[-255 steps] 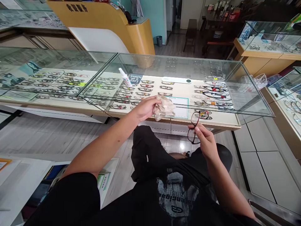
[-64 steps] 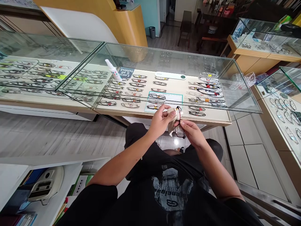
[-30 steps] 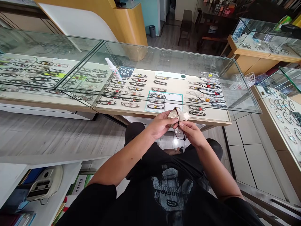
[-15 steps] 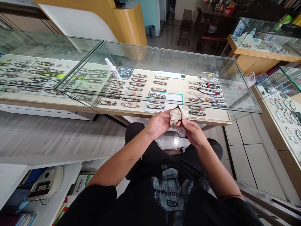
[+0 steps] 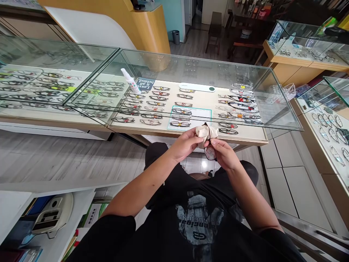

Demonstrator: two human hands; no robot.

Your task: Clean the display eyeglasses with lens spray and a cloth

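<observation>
My left hand (image 5: 185,145) pinches a cream cleaning cloth (image 5: 202,133), its thumb pressed on the near side of the folds. The cloth is bunched around the upper lens of a pair of dark-framed eyeglasses (image 5: 210,153). My right hand (image 5: 223,152) grips the eyeglasses near the middle of the frame, thumb and fingers closed. Below the cloth the other lens hangs uncovered, speckled with droplets. The wrapped lens is hidden. Both hands are just before the near edge of a glass display case (image 5: 201,140).
A white spray bottle (image 5: 131,82) stands on the case's glass top at the left. Rows of eyeglasses (image 5: 152,115) lie inside the case. More glass cases (image 5: 327,109) stand to the right. An open white shelf (image 5: 79,203) with boxes is at lower left.
My left thumb has come down over the cloth, and the left fingers have closed more on it. My right hand and the eyeglasses stay almost in place.
</observation>
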